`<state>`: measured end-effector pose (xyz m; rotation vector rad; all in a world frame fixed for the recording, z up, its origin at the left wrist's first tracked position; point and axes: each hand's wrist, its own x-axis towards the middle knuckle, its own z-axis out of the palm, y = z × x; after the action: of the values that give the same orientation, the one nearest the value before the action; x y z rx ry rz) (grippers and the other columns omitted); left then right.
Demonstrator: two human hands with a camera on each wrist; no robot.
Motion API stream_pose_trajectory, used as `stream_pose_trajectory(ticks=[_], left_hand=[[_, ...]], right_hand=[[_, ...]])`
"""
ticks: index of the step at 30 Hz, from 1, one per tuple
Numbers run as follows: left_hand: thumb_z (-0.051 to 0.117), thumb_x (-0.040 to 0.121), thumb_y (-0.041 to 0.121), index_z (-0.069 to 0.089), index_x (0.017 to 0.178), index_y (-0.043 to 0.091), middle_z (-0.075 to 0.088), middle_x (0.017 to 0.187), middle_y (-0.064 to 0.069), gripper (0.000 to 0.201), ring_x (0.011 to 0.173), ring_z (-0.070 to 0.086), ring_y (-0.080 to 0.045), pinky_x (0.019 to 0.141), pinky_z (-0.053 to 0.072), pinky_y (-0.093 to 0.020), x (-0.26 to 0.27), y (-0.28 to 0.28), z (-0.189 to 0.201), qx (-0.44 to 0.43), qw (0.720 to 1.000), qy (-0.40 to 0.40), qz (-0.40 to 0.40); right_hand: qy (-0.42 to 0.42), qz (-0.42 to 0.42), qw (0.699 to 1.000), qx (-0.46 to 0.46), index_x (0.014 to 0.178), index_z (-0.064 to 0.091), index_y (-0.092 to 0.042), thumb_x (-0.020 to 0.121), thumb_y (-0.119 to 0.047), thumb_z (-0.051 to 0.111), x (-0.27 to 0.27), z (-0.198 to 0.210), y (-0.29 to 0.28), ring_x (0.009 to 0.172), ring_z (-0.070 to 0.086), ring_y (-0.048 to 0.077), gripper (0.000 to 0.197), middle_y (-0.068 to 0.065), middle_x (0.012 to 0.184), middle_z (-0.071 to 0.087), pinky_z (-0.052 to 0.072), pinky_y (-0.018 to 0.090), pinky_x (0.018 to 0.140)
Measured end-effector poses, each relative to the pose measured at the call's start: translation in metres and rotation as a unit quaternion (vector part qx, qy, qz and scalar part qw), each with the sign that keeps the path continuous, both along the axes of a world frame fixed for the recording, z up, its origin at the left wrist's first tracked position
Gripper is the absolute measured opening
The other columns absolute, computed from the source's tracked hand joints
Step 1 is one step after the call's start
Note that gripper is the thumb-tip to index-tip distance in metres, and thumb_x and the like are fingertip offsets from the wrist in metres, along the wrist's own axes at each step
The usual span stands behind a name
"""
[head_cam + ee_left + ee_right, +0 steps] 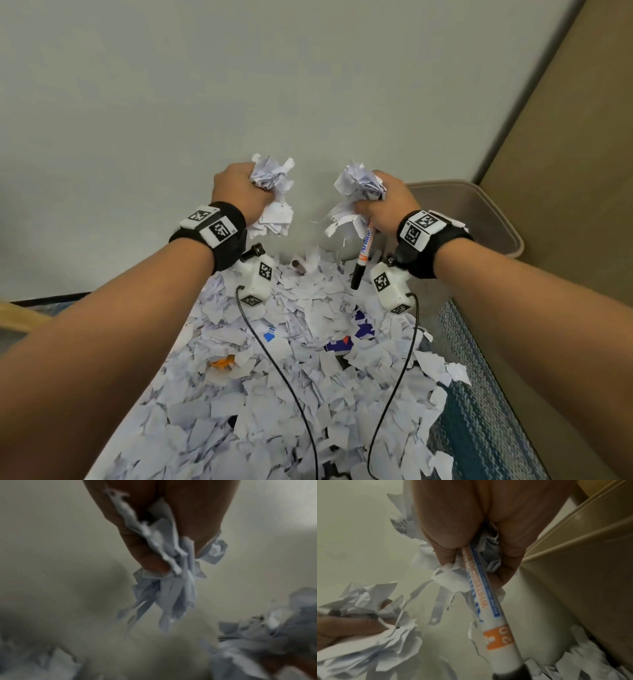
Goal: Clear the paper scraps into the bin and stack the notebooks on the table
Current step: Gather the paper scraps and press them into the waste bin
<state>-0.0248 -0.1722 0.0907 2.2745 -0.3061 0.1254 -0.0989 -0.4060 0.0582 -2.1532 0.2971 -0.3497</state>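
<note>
My left hand (236, 192) is clenched round a crumpled wad of paper scraps (272, 195), lifted clear above the bench (144, 404). My right hand (387, 202) grips a second wad (356, 192), and caught in the same grip is a marker (363, 255), its black cap hanging down out of my fist. In the right wrist view the marker's white barrel runs down past my fingers (447, 550) with torn strips dangling beside it.

Between my two fists there is an open gap, with bare wall (308, 85) behind. The bin (479, 212) stands just to the right of my right hand, beyond the bench's far right corner, its rim lower than my fist.

Below my wrists the bench is buried in loose scraps (274, 394) right out to its left and right edges; some overhang the right edge above the striped carpet (479, 411). I can see no notebooks under the litter.
</note>
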Motion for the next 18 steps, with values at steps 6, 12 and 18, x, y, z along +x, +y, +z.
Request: stream_pose_trajectory(ticks=[6,12,18], left_hand=[[0.071,0.073,0.018,0.067,0.075,0.014,0.069,0.075,-0.002,0.006,0.071,0.066,-0.020,0.066,0.054,-0.030,0.004,-0.002,0.027,-0.073,0.997,-0.014,-0.008],[0.075,0.073,0.019,0.070,0.084,0.017,0.071,0.084,0.002,0.012,0.076,0.064,-0.011,0.069,0.051,-0.023,-0.001,-0.027,0.049,-0.123,0.990,-0.064,-0.037],[0.071,0.077,0.016,0.066,0.082,0.022,0.067,0.081,0.006,0.009,0.078,0.065,-0.014,0.069,0.049,-0.021,-0.006,-0.071,0.036,-0.162,0.984,-0.075,-0.002]], right_hand=[[-0.003,-0.007,0.999,0.042,0.083,0.058,-0.024,0.076,-0.008,0.064,0.008,-0.003,0.012,0.063,0.057,0.021,0.019,-0.001,0.075,0.061,0.049,0.030,0.052],[-0.028,-0.003,0.998,0.065,0.095,0.060,-0.016,0.077,-0.005,0.062,0.013,0.013,0.020,0.060,0.061,0.027,0.021,0.007,0.077,0.062,0.056,0.038,0.048],[-0.043,-0.085,0.995,0.026,0.086,0.062,-0.024,0.068,-0.016,0.068,-0.001,0.035,-0.030,0.075,0.067,0.029,0.021,0.004,0.082,0.069,0.058,0.051,0.068]])
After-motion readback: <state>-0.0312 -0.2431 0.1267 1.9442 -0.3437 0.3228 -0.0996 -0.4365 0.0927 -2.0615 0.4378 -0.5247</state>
